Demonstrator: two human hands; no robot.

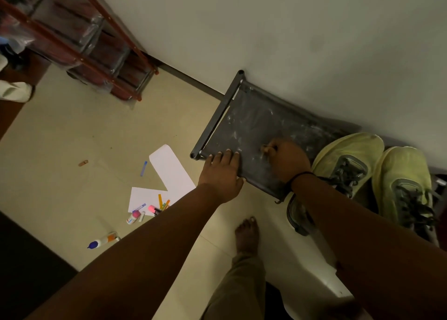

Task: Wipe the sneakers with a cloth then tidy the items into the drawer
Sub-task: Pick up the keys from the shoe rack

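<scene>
Two yellow-green sneakers with dark laces, one [348, 155] beside the other [401, 174], stand on the right part of a dusty dark metal shelf [251, 121] against the wall. My left hand [221, 172] rests flat on the shelf's front edge with its fingers straight. My right hand [286, 161], a dark band at its wrist, is curled on the shelf top just left of the sneakers. A small pale thing [266, 148] pokes out of its fingers; I cannot tell what it is. No cloth is clearly in view.
White paper sheets [169, 169], a cluster of markers and small tubes [158, 208], a blue pen [143, 168] and a glue bottle [102, 241] lie on the tiled floor to the left. A red-framed rack [79, 41] with clear-covered compartments stands at the back left. My bare foot [246, 235] is below the shelf.
</scene>
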